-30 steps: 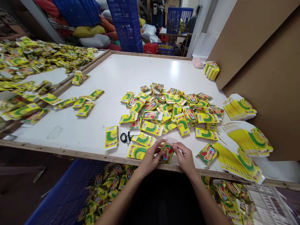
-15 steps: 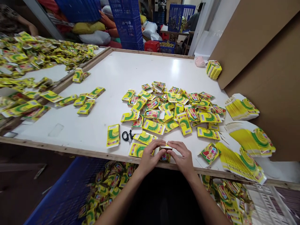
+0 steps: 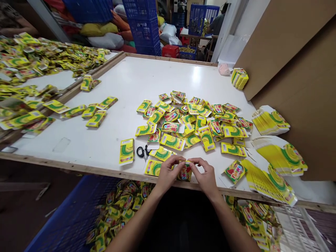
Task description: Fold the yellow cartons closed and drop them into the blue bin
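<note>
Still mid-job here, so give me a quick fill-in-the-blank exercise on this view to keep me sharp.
1. The printed box is between the right hand and the ____ hand.
2. The handles of the scissors are ____.
3. The fanned cartons lie to the ____ of the hands.
4. Below the table's near edge, on the left, the basket is coloured ____.

Missing words: left; black; right; blue.

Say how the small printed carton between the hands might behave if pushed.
The small printed carton probably dents easily: similar cartons' flaps look thin. It seems light: the left hand and right hand touch it with fingertips. Flat faces suggest sliding, not rolling.
</note>
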Demonstrator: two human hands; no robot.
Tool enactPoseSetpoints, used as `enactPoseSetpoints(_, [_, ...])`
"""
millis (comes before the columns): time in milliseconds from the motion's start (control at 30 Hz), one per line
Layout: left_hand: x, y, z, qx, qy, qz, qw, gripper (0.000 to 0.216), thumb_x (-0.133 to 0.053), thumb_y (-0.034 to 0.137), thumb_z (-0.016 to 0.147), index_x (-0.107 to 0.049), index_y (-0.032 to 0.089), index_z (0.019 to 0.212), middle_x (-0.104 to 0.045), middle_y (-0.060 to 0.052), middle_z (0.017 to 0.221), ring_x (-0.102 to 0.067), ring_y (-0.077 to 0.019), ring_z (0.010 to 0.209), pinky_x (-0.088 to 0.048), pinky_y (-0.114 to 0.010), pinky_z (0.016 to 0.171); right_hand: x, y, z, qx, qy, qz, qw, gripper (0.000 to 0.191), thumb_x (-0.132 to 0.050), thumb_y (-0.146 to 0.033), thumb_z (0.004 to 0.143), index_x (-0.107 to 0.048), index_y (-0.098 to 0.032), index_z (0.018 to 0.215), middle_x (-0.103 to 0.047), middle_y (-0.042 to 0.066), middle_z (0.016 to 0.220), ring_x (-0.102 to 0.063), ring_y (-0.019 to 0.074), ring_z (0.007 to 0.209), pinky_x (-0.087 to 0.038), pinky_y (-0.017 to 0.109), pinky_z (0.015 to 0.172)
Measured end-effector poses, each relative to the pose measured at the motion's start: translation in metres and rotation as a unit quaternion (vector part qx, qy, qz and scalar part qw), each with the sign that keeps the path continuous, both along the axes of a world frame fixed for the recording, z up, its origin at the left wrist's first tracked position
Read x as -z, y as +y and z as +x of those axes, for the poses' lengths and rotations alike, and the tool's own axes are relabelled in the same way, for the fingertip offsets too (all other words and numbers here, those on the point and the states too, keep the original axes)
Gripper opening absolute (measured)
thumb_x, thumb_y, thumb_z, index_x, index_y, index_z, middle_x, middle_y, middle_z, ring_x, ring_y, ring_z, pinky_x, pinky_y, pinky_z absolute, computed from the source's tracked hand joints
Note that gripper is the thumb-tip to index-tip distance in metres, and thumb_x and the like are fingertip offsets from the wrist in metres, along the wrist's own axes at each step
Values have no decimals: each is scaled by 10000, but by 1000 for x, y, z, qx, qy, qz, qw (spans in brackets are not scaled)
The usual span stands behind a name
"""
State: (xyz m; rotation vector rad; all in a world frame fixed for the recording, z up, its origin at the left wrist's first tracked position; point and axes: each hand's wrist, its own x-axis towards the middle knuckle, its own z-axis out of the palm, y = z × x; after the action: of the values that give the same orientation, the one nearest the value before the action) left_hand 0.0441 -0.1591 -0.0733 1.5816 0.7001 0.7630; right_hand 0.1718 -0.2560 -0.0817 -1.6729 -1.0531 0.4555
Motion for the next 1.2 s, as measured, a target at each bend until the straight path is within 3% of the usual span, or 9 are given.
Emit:
enactPoseSetpoints(300, [6,-5,-11,8,8,112,994,139,-603,225,844,-715,217,926,-693,-62,933,-639,-204,906,-502,-346,834,0,-7,12,-67,-57,38,995,168,-552,-303,889,-691,-251,968,-685,61,994,-612,218,965,-479,384,852])
enactPoseSetpoints(500, [-39,3,-76,-99,41,196,975,132,-552,214,864,-661,220,940,-628,-63,1002,-590,-223,994,-479,-380,894,14,20,68,187,-195,-63,961,501,-609,-425,802,-507,-129,1193,-589,176,1149,-525,303,1054,-408,472,910])
enactPoseSetpoints(667, [-61,12,-112,-176,114,238,948,172,-575,234,851,-633,224,1013,-586,-64,1143,-536,-245,1132,-388,-424,1029,23,31,69,140,-162,-101,972,579,-650,-391,739,-460,-132,1221,-586,178,1168,-540,303,1038,-419,465,896])
enactPoseSetpoints(767, [-45,3,-83,-154,90,159,971,229,-573,256,860,-582,213,1084,-609,-71,1123,-587,-219,1054,-454,-383,961,14,17,42,10,5,-71,997,583,-646,-400,756,-434,-191,1257,-639,99,1060,-605,219,833,-494,373,754])
enactPoseSetpoints(833, [-28,-5,-51,-94,41,62,993,348,-582,268,859,-492,217,1192,-597,-88,1171,-605,-204,1033,-495,-359,907,9,5,23,-124,122,-52,983,522,-635,-393,784,-468,-214,1246,-665,64,1008,-625,189,793,-512,331,718])
enactPoseSetpoints(900, [-12,-11,-21,-34,-13,-12,999,421,-592,261,854,-428,223,1240,-608,-85,1139,-616,-197,1020,-505,-356,894,8,-4,7,-189,175,-45,965,368,-610,-384,816,-575,-210,1139,-690,45,929,-644,196,803,-524,326,717])
enactPoseSetpoints(1000, [6,-19,4,-4,-42,-42,998,362,-597,243,849,-469,214,1187,-625,-58,1025,-625,-189,964,-507,-353,882,13,-12,-1,-106,153,-36,982,218,-600,-361,832,-644,-194,966,-704,44,856,-648,209,787,-525,331,711])
enactPoseSetpoints(1100, [15,-24,8,-5,-38,-48,998,324,-592,237,849,-515,221,1163,-601,-64,1066,-615,-195,980,-525,-336,840,18,-16,0,2,143,11,990,303,-618,-321,831,-557,-213,1107,-701,48,941,-644,193,839,-513,330,764])
enactPoseSetpoints(1200, [19,-25,5,18,-15,-51,998,359,-578,223,855,-524,238,1209,-597,-71,1100,-616,-199,980,-544,-322,796,19,-20,3,26,132,38,990,330,-605,-308,842,-527,-224,1151,-687,46,969,-639,181,844,-511,325,772])
